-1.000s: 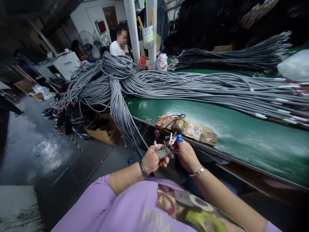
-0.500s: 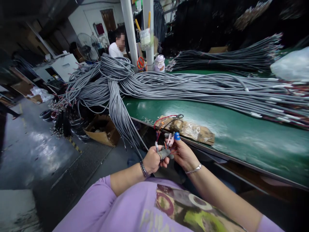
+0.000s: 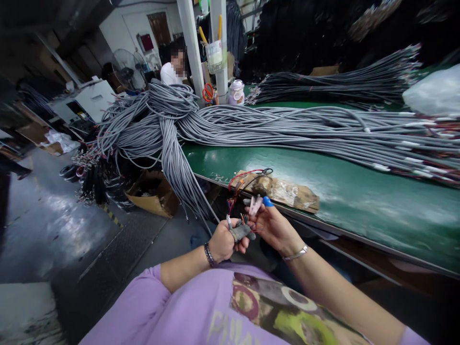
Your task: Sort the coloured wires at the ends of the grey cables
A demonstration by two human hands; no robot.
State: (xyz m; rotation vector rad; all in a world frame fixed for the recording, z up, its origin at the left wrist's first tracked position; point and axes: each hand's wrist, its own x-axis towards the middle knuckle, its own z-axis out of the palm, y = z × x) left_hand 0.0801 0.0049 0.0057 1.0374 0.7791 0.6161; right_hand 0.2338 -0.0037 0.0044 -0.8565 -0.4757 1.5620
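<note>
My left hand (image 3: 223, 240) is closed around the end of a grey cable (image 3: 229, 221), from which thin coloured wires (image 3: 230, 206) fan upward. Grey coverings wrap some of its fingers. More coloured wire ends (image 3: 244, 219) poke out between the two hands. Just to the right, my right hand (image 3: 276, 229), a blue cover on its thumb, pinches a small pale pink clip-like tool (image 3: 255, 205); its exact kind is unclear. Beyond the hands, a wooden board (image 3: 302, 197) wrapped partly in clear tape lies at the table edge, with red and black leads (image 3: 247, 173) on it.
Long grey cables (image 3: 273, 127) run across the green table (image 3: 345, 177) and hang over its left end. Black cable bundles (image 3: 330, 86) lie behind. A cardboard box (image 3: 158, 199) stands below left. A person (image 3: 170, 72) in white sits beyond the post.
My right hand has shifted slightly right, away from my left hand, with the pink tool tilting. My left hand has moved a little left and down with the cable end.
</note>
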